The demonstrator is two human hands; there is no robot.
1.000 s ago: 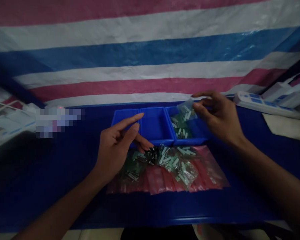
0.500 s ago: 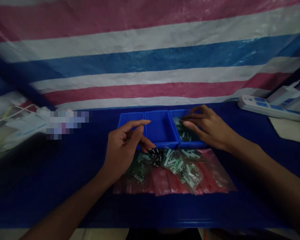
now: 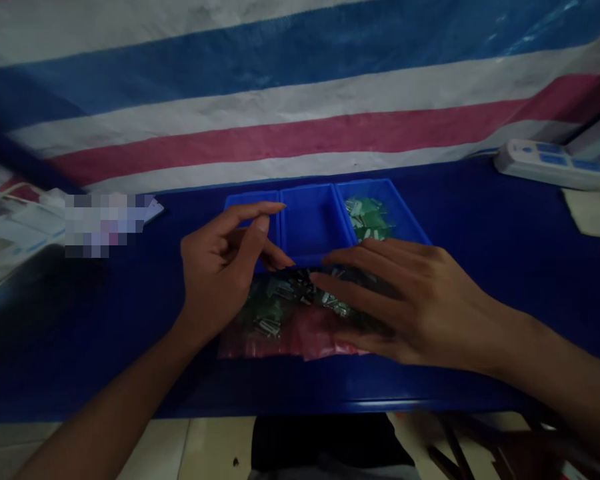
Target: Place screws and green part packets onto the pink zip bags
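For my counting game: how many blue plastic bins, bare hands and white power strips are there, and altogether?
Blue plastic bins: 3
Bare hands (left hand and right hand): 2
White power strip: 1
Total: 6
The see-through plastic bags overlap, partly hidden, so I can't count them.

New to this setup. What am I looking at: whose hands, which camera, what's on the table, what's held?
No robot here: these are a person's bare hands. Every picture comes from one camera on that person's head, looking forward and down.

On the blue table are three blue bins side by side. The right bin has clear bags of small parts; the middle bin looks empty. In front lie more bags, some reddish. A striped sheet hangs behind.

The left hand shows nothing in its fingers. The right hand is spread over the front bags; no grip is visible.
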